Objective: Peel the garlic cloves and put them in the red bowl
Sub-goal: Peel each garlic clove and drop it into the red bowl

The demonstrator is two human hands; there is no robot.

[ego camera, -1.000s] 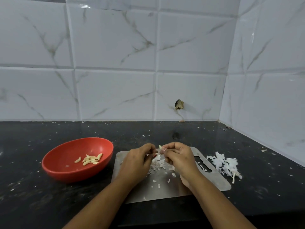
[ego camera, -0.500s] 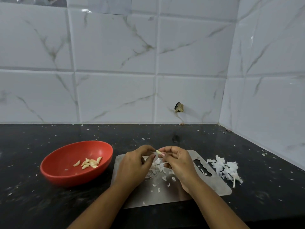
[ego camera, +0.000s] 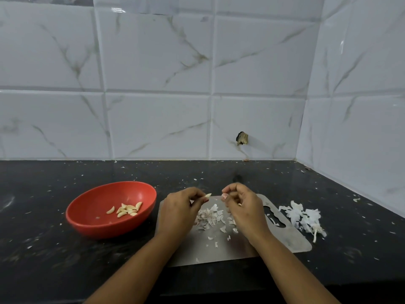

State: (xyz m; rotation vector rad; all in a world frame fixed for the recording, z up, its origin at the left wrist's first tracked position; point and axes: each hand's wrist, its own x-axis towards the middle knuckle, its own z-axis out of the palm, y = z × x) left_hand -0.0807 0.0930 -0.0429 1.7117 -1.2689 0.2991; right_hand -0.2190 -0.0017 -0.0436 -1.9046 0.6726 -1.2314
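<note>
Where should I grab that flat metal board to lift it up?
Probably by the handle slot at the right end of the metal board, coming from the right. The board lies flat on the counter, so its thin edges give little to pinch, while the cut-out lets fingers hook through. Mind the peel scraps on it.

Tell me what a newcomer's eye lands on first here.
The red bowl, left of the steel board, stands out against the black counter, with a small cluster of peeled cloves inside. At centre, the left hand pinches a pale garlic clove above the board, and the right hand is close beside it with curled fingers. Peel scraps litter the board, and a bigger pile of skins lies on the counter to its right.
</note>
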